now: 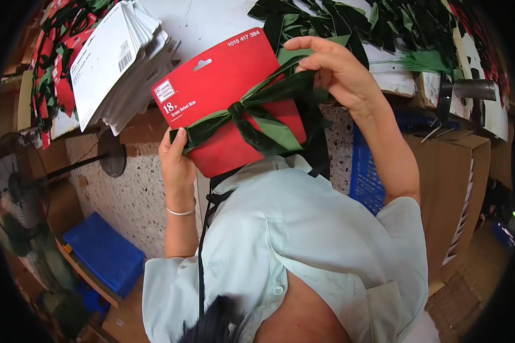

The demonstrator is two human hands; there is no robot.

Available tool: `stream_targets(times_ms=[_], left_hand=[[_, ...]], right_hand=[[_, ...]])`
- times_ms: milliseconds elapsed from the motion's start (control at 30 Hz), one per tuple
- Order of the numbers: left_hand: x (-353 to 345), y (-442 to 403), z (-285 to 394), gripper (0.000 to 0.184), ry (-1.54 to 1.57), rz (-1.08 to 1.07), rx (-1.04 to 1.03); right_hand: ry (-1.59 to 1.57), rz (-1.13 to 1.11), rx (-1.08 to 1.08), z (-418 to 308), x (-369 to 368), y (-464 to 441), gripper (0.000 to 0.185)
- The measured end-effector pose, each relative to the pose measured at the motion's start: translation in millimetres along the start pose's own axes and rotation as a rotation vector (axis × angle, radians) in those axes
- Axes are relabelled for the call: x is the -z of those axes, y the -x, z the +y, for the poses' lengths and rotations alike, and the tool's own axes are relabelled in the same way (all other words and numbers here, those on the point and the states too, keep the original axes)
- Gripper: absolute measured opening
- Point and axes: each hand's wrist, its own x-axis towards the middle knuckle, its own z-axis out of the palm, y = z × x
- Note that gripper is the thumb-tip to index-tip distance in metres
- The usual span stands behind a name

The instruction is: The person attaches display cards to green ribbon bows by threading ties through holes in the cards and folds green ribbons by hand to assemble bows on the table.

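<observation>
A red card printed "18 in Green Velvet Bow" is held tilted in front of the person's chest. Across its lower half lies a dark green velvet bow, knotted in the middle with two tails hanging down. My left hand pinches the bow's left loop against the card's lower left edge. At the right, my right hand has its thumb and fingers closed round the bow's right loop, beyond the card's right edge.
A stack of white cards stands at the table's left, beside red cards with green bows. Green ribbons and green wire ties lie at the right. Below are a blue crate, a cardboard box and a fan.
</observation>
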Motion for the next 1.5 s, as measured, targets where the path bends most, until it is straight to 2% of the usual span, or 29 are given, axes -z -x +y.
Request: stream_targets(times_ms=[67, 100, 167, 300, 367, 400, 500, 533, 600, 633, 700, 733, 800, 867, 900, 933, 967, 1000, 1133, 1267, 1367, 1500], left_hand=[[11, 6, 5, 0.029, 0.023, 0.006, 0.009], [15, 10, 7, 0.029, 0.043, 0.002, 0.017], [21, 17, 13, 0.029, 0.059, 0.041, 0.020], [34, 28, 19, 0.027, 0.116, 0.099, 0.041], [32, 33, 20, 0.022, 0.142, 0.105, 0.070], [31, 36, 22, 0.022, 0.148, 0.117, 0.063], [35, 40, 26, 0.021, 0.172, 0.136, 0.080], [42, 41, 26, 0.021, 0.170, 0.121, 0.081], [50, 44, 25, 0.021, 0.182, 0.133, 0.061], [54, 46, 26, 0.021, 0.176, 0.104, 0.051], [62, 49, 26, 0.021, 0.169, 0.084, 0.031], [68, 48, 24, 0.022, 0.194, 0.083, 0.011], [71, 49, 25, 0.022, 0.221, 0.080, -0.028], [67, 59, 36, 0.023, 0.069, 0.199, -0.113], [76, 63, 36, 0.023, 0.165, 0.247, -0.096], [94, 68, 31, 0.024, 0.262, 0.291, -0.081], [116, 72, 27, 0.024, 0.293, 0.267, -0.105], [137, 76, 26, 0.024, 0.326, 0.243, -0.126], [205, 105, 47, 0.025, 0.305, 0.449, -0.279], [277, 114, 72, 0.028, 0.317, 0.634, -0.455], [304, 92, 108, 0.033, 0.211, 0.672, -0.589], [405, 20, 143, 0.030, 0.233, 0.655, -0.651]], right_hand=[[-0.017, -0.117, -0.064, 7, -1, 2, 0.035], [0.047, -0.062, -0.092, 7, -7, 4, 0.034], [0.346, -0.075, -0.074, 7, -3, 7, 0.036], [0.510, -0.193, 0.263, 18, -9, 13, 0.051], [0.758, -0.284, 0.412, 10, -17, 13, 0.048], [0.749, -0.311, 0.374, 7, -24, 12, 0.040], [0.886, -0.352, 0.254, 9, -31, 6, 0.033], [0.873, -0.340, 0.194, 5, -38, 6, 0.020], [0.417, -0.447, 0.119, 7, -35, -2, 0.012], [0.256, -0.412, 0.199, 7, -42, -1, 0.012], [0.134, -0.359, 0.170, 7, -55, -7, 0.014], [0.004, -0.322, -0.011, 6, -62, -12, 0.016], [-0.004, -0.233, -0.057, 20, -70, -29, 0.015], [-0.003, -0.167, -0.014, 33, -92, -31, 0.014], [0.083, -0.129, 0.002, 38, -102, -32, 0.015], [0.190, -0.166, 0.189, 52, -104, -40, 0.014], [0.214, -0.223, 0.066, 43, -114, -35, 0.010], [0.193, -0.251, 0.063, 48, -120, -37, 0.010], [0.287, -0.311, 0.020, 56, -123, -51, 0.014], [0.426, -0.228, 0.044, 82, -101, -66, 0.015], [0.495, -0.150, 0.021, 95, -81, -73, 0.014], [0.473, -0.103, -0.043, 99, -65, -70, 0.014]])
